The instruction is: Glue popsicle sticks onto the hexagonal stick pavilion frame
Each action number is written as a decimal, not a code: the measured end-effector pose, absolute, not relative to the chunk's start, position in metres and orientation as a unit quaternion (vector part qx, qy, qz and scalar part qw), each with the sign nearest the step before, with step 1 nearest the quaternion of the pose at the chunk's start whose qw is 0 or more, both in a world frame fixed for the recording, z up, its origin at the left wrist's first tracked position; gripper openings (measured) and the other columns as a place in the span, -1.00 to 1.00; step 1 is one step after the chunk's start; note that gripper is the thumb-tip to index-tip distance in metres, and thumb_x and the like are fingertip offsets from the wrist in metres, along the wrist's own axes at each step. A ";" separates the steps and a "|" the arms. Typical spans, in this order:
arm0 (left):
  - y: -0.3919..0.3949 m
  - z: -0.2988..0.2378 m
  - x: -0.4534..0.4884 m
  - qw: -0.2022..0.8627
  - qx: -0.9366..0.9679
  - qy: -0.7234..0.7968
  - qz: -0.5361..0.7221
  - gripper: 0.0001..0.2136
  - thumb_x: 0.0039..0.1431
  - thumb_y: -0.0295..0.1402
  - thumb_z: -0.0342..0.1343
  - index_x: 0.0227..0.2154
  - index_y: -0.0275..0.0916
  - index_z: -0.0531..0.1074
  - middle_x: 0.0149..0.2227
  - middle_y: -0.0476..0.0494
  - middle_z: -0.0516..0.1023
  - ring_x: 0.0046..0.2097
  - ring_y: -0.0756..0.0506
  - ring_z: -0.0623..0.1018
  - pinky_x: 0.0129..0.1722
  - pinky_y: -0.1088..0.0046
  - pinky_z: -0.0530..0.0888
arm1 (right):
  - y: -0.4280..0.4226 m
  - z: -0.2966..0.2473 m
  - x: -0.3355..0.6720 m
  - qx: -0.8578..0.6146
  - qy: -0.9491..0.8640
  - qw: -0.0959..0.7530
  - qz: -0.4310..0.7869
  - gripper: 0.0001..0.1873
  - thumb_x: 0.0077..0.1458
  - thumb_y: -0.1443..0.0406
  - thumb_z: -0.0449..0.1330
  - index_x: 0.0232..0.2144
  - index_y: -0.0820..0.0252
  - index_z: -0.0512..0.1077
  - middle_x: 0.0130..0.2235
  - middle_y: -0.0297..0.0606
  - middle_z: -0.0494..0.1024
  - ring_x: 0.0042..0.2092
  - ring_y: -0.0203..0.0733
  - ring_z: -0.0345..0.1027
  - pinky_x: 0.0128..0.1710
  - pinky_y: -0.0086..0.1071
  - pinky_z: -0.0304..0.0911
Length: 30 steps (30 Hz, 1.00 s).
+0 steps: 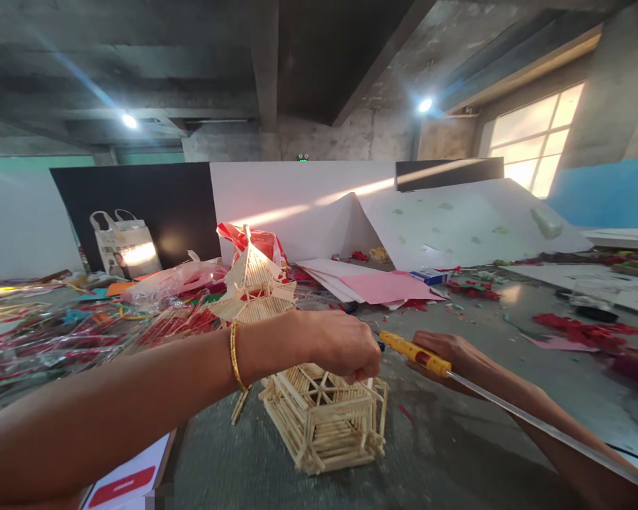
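A small house frame built of pale wooden sticks (pixel 324 421) lies on the grey table (pixel 457 453), tipped on its side. My left hand (pixel 343 347) is closed in a fist just above its upper edge, a gold bangle on the wrist; what the fingers pinch is hidden. My right hand (pixel 451 354) lies to the right of it, gripping a yellow-handled tool (pixel 415 352) whose long metal shaft runs back along my forearm. A second stick-built piece, a tiered roof (pixel 252 283), stands upright behind my left arm.
Red and clear plastic wrappers and coloured paper scraps (pixel 85 333) crowd the left of the table. Pink and white sheets (pixel 383 287) lie behind. A white tote bag (pixel 125 248) leans on black and white boards. Red scraps (pixel 579 329) litter the right side.
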<state>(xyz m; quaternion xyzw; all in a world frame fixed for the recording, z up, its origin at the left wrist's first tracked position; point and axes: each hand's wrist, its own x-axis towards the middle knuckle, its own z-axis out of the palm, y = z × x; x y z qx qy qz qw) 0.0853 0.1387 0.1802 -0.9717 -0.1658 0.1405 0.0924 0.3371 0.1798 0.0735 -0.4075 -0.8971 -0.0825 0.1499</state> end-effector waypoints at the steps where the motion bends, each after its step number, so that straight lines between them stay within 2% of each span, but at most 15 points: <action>1: 0.139 0.180 0.085 0.094 -0.972 -0.165 0.140 -0.86 -0.13 -0.57 0.10 -0.54 -0.20 0.45 -0.51 0.05 0.46 -0.50 0.05 0.29 -0.62 0.53 0.05 | 0.180 0.073 0.337 -0.409 -0.897 0.147 -0.078 -0.73 0.12 0.15 -0.07 -0.53 0.16 0.18 -0.52 -0.31 0.29 -0.52 -0.31 0.18 -0.53 -0.43 0.03; 7: 0.137 0.182 0.085 0.096 -0.971 -0.153 0.157 -0.90 -0.07 -0.56 0.11 -0.53 -0.23 0.45 -0.45 0.05 0.50 -0.45 0.05 0.33 -0.60 0.53 0.09 | 0.191 0.063 0.342 -0.400 -0.902 0.154 -0.062 -0.77 0.08 0.16 -0.02 -0.53 0.14 0.19 -0.52 -0.33 0.30 -0.51 -0.29 0.19 -0.53 -0.41 0.01; 19: 0.137 0.183 0.086 0.099 -0.969 -0.159 0.163 -0.87 -0.09 -0.58 0.10 -0.54 -0.21 0.42 -0.43 0.04 0.51 -0.42 0.03 0.35 -0.59 0.51 0.09 | 0.203 0.052 0.351 -0.400 -0.907 0.131 -0.012 -0.83 0.09 0.23 -0.01 -0.51 0.11 0.19 -0.49 -0.28 0.33 -0.48 -0.26 0.20 -0.51 -0.38 0.01; 30: 0.131 0.183 0.085 0.120 -0.963 -0.180 0.160 -0.88 -0.06 -0.56 0.08 -0.53 -0.22 0.45 -0.54 0.01 0.45 -0.55 0.07 0.23 -0.59 0.52 0.06 | 0.181 0.067 0.340 -0.345 -0.929 0.131 -0.020 -0.80 0.10 0.22 -0.03 -0.49 0.19 0.23 -0.47 -0.31 0.31 -0.46 -0.30 0.15 -0.46 -0.42 -0.03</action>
